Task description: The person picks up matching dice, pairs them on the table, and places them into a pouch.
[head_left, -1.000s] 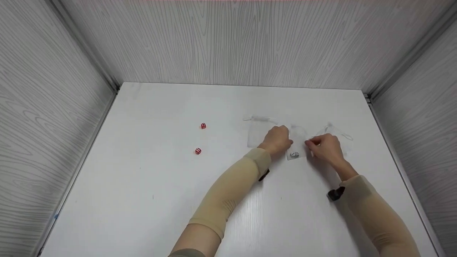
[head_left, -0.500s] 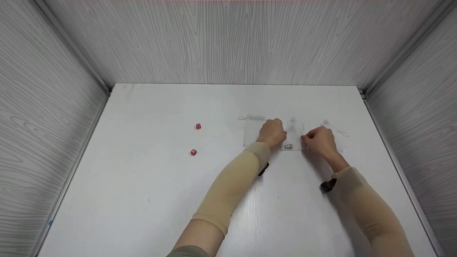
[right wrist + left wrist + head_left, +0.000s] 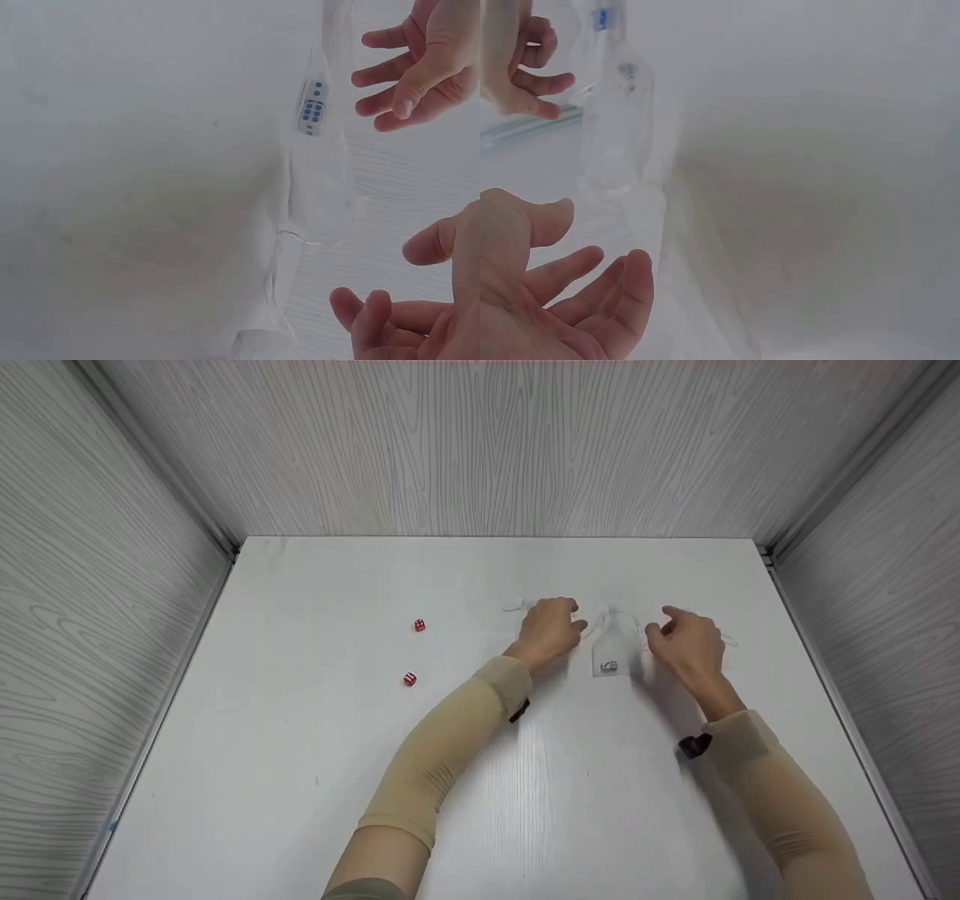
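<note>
A sheer white drawstring pouch [image 3: 619, 641] lies flat between my hands, its neck gathered at the far end. White dice with blue pips [image 3: 312, 109] sit in its near end. Just left of it hovers my left hand [image 3: 550, 628], fingers loosely bent and holding nothing, over a second pouch that it mostly hides; a white end [image 3: 516, 605] of that pouch shows. To the right, my right hand [image 3: 686, 645] is likewise free, thumb and fingers spread apart. It covers most of a third sheer pouch, whose cord [image 3: 729, 640] sticks out beyond it.
Two red dice [image 3: 419, 625] with white pips lie apart on the left half of the white table [image 3: 262, 750]. Pale wood-grain panels [image 3: 480, 450] enclose the table at the back and both sides.
Both hands have let go of the middle pouch. The left hand has moved left and the right hand slightly right, their fingers loosening. The pouch with the dice now lies flat, shifted slightly farther away.
</note>
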`<state>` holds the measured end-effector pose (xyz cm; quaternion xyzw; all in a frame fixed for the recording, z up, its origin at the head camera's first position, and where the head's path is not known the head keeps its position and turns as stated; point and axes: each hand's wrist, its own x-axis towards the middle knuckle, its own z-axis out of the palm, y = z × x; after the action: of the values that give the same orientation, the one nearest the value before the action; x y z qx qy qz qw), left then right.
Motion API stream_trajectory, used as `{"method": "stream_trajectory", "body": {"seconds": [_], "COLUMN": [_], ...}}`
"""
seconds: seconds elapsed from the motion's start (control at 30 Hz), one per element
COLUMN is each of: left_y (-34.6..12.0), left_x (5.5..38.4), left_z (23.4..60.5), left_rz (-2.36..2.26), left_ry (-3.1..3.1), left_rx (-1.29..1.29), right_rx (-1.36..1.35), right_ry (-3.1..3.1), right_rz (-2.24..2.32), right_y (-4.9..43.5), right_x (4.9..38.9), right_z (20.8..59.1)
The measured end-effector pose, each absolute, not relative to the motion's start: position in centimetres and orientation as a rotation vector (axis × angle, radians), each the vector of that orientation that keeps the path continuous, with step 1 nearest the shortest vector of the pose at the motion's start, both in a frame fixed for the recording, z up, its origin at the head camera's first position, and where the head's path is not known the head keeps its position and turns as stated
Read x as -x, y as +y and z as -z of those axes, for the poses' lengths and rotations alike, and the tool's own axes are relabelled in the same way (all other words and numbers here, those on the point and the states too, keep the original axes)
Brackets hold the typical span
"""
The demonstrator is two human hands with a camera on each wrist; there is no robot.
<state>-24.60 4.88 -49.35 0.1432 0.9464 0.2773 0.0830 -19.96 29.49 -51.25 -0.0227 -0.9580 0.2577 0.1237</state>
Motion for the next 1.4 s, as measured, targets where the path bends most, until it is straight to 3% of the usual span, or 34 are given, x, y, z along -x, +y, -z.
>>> {"method": "stream_trajectory", "body": {"seconds": [0.67,1.07,1.4], "left_y": [-10.6,-23.0,-25.1], "left_x": [24.1,20.2,19.6], "left_z": [48.5,49.0,51.3], "left_rz": [-0.973,-0.784,-0.732], "left_ry": [2.728,2.662,2.686], "left_rx": [-0.622,-0.549,-0.516], "right_rx": [-0.767,-0.972,-0.983], "right_ry": [-2.774,-2.926,-3.089], "right_rz": [-0.925,-0.683,-0.619], "right_y": [19.4,15.9,15.1], "right_x": [21.0,22.6,23.2], "right_z": [52.6,53.2,53.1]}}
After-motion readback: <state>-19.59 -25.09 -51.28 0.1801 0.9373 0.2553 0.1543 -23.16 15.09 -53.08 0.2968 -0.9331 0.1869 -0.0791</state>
